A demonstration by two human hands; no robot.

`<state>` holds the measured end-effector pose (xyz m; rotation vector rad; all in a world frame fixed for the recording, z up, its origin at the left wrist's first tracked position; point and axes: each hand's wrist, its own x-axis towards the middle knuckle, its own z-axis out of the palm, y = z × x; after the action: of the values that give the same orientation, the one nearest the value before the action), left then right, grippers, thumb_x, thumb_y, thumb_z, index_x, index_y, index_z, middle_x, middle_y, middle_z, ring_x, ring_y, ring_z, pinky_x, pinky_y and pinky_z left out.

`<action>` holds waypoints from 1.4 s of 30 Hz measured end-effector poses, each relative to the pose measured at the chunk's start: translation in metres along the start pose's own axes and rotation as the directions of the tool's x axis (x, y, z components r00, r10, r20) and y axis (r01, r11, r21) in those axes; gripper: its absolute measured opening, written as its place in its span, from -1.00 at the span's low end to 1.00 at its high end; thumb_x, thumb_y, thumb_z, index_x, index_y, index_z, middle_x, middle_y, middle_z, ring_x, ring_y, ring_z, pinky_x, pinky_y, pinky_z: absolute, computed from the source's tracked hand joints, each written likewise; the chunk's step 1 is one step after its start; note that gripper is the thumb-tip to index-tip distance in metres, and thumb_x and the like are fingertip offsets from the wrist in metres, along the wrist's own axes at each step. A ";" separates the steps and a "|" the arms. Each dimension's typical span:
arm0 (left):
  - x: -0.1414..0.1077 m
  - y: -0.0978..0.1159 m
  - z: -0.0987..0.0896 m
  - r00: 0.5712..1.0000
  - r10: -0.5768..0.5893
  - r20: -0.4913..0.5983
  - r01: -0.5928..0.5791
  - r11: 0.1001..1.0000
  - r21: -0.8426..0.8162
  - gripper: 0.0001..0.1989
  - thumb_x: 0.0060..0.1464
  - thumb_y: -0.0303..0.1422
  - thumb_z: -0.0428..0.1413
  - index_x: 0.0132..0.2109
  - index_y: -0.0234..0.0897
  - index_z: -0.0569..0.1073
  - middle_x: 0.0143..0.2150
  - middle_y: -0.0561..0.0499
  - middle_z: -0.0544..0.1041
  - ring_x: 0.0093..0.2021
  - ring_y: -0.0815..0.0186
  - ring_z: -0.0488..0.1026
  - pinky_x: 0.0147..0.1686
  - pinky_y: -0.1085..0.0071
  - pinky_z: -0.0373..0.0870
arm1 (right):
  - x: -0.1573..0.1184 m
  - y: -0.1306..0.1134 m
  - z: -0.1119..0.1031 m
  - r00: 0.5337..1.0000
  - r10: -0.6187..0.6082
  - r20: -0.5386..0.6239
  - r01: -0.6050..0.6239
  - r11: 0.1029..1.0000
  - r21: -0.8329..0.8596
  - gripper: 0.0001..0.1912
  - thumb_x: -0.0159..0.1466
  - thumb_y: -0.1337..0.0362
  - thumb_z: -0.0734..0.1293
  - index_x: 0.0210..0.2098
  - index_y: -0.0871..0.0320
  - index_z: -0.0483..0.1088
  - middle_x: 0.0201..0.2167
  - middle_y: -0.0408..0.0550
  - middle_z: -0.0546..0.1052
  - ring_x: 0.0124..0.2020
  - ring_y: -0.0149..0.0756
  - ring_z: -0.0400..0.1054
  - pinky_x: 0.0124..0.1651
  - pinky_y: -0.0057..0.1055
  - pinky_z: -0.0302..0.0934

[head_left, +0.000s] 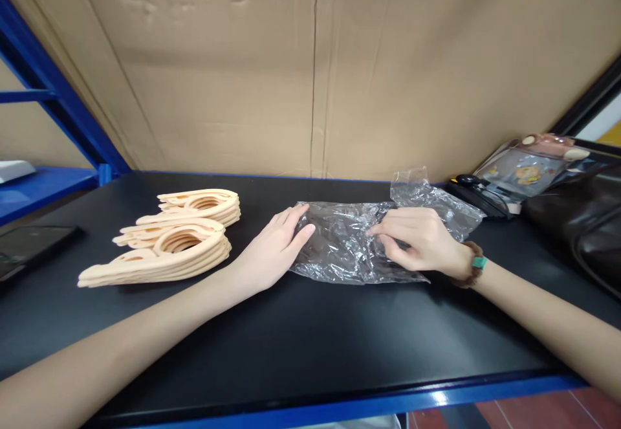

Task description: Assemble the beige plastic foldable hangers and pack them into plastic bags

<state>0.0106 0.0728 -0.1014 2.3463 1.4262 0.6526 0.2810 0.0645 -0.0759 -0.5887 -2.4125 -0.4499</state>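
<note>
A clear, crinkled plastic bag (334,248) lies flat on the black tabletop in front of me. My left hand (274,244) rests at the bag's left edge, palm down, with fingers stretched out and thumb apart. On the bag's right part, my right hand (417,238) has its fingers curled, with thumb and forefinger pinching the film. Left of my left hand sit two stacks of beige, curved pieces that look like hangers, a nearer stack (194,257) and a farther one (220,202). Another clear plastic bag (436,202) lies behind my right hand.
A dark phone-like device (33,244) lies at the table's left. At the right are a dark leather-like bag (577,222), a black cabled item (478,193) and a clear pouch (526,170). Cardboard (218,79) forms the back wall; a blue frame (72,125) stands left.
</note>
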 end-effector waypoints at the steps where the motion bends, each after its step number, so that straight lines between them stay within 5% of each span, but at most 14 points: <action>1: 0.000 0.000 0.000 1.000 -0.022 0.000 0.022 1.000 -0.020 -0.38 0.29 -0.04 -0.30 0.33 -0.32 0.05 0.34 -0.10 0.14 0.34 0.16 0.01 0.31 0.14 -0.04 | 0.000 0.000 0.000 1.000 -0.002 0.024 0.002 1.000 0.013 -0.74 0.27 0.43 0.15 -0.23 0.23 0.47 -0.60 -0.14 0.41 -0.56 -0.38 0.24 -0.46 -0.43 0.15; 4: 0.000 0.001 -0.001 0.999 -0.051 -0.007 0.050 0.996 -0.076 -0.36 0.28 -0.01 -0.30 0.33 -0.31 0.05 0.33 -0.09 0.16 0.34 0.15 0.02 0.31 0.13 -0.05 | 0.002 -0.001 0.001 0.991 0.011 0.132 -0.018 0.998 0.053 -0.61 0.33 0.40 0.10 0.08 0.24 0.35 -0.48 -0.10 0.47 -0.45 -0.35 0.32 -0.34 -0.40 0.25; 7: -0.001 0.004 -0.001 0.999 -0.043 -0.002 0.042 0.989 -0.143 -0.37 0.28 0.00 -0.28 0.34 -0.27 0.05 0.35 -0.07 0.13 0.34 0.17 0.01 0.32 0.14 -0.08 | 0.003 -0.005 0.003 0.958 0.052 0.281 -0.082 0.992 0.094 -0.56 0.37 0.33 0.11 0.23 0.17 0.20 -0.12 0.01 0.51 -0.10 -0.27 0.40 -0.03 -0.29 0.29; 11: -0.005 0.010 0.001 0.997 0.006 0.078 0.008 0.983 -0.186 -0.38 0.28 -0.01 -0.28 0.35 -0.23 0.01 0.38 -0.05 0.05 0.37 0.18 -0.06 0.33 0.13 -0.13 | 0.002 -0.020 0.010 0.906 0.026 0.423 -0.112 0.977 0.180 -0.49 0.36 0.10 0.21 0.25 0.12 0.17 0.28 0.08 0.19 0.28 -0.15 0.08 0.27 -0.14 0.07; 18: -0.011 0.018 0.001 0.943 0.251 0.218 -0.232 0.966 -0.110 -0.37 0.29 -0.02 -0.24 0.36 -0.25 -0.03 0.41 -0.05 -0.06 0.40 0.18 -0.22 0.33 0.10 -0.14 | 0.001 -0.047 0.005 0.899 -0.079 0.431 -0.054 0.956 0.289 -0.50 0.35 0.35 0.12 0.26 0.33 0.11 0.34 0.23 0.01 0.37 -0.13 -0.17 0.33 -0.11 -0.06; 22: -0.010 0.017 -0.001 0.902 0.375 0.212 -0.375 0.926 -0.044 -0.24 0.20 0.06 -0.10 0.37 -0.26 -0.10 0.41 -0.13 -0.10 0.40 0.10 -0.25 0.32 0.03 -0.12 | 0.001 -0.048 0.005 0.892 -0.059 0.449 -0.068 0.963 0.261 -0.41 0.31 0.35 0.17 0.32 0.21 0.01 0.38 0.18 -0.17 0.39 -0.03 -0.37 0.34 0.05 -0.20; 27: -0.008 0.017 -0.004 0.858 0.479 0.186 -0.499 0.864 0.075 0.04 -0.05 0.17 0.10 0.38 -0.25 -0.15 0.42 -0.17 -0.15 0.40 0.03 -0.29 0.32 -0.02 -0.21 | 0.000 -0.046 0.008 0.881 -0.038 0.472 -0.070 0.975 0.209 -0.34 0.30 0.14 0.24 0.33 0.09 -0.01 0.39 0.12 -0.21 0.38 0.07 -0.42 0.30 0.21 -0.42; 32: -0.009 0.023 -0.012 0.814 0.551 0.184 -0.573 0.814 0.095 0.01 -0.11 0.16 0.16 0.35 -0.21 -0.01 0.41 -0.15 -0.11 0.39 -0.04 -0.27 0.32 -0.07 -0.31 | 0.002 -0.049 0.011 0.900 -0.050 0.432 -0.025 0.986 0.166 -0.26 0.25 -0.13 0.24 0.30 0.07 0.07 0.37 0.17 -0.11 0.38 0.13 -0.42 0.27 0.28 -0.54; 35: -0.011 0.026 -0.014 0.875 0.463 0.141 -0.466 0.885 -0.010 -0.20 0.08 0.10 0.04 0.34 -0.16 0.03 0.42 -0.07 -0.10 0.40 0.03 -0.25 0.32 -0.02 -0.24 | 0.005 -0.049 0.010 0.915 -0.067 0.398 -0.003 0.985 0.173 -0.21 0.22 -0.17 0.25 0.29 0.13 0.10 0.36 0.21 -0.09 0.37 0.16 -0.42 0.25 0.31 -0.54; 38: -0.010 0.027 -0.012 0.969 0.246 0.041 -0.227 0.938 -0.262 -0.45 0.28 -0.09 -0.14 0.33 -0.14 0.03 0.40 -0.02 0.00 0.37 0.16 -0.07 0.32 0.12 -0.10 | 0.008 -0.048 0.007 0.915 -0.078 0.396 0.008 0.984 0.176 -0.20 0.21 -0.16 0.27 0.30 0.12 0.08 0.38 0.19 -0.17 0.37 0.18 -0.48 0.23 0.35 -0.55; 42: -0.004 0.025 -0.007 0.999 0.003 0.043 0.021 0.829 -0.559 -0.53 0.26 -0.12 -0.09 0.23 -0.23 0.22 0.21 -0.08 0.34 0.20 0.17 0.27 0.16 0.25 0.25 | 0.009 -0.048 0.004 0.899 -0.086 0.430 -0.002 0.980 0.200 -0.17 0.19 -0.18 0.28 0.32 0.05 0.03 0.40 0.14 -0.31 0.37 0.16 -0.52 0.23 0.33 -0.54</action>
<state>0.0237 0.0582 -0.0838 1.8704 1.0377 0.8744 0.2481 0.0282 -0.0814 -0.6001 -2.8599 -0.0945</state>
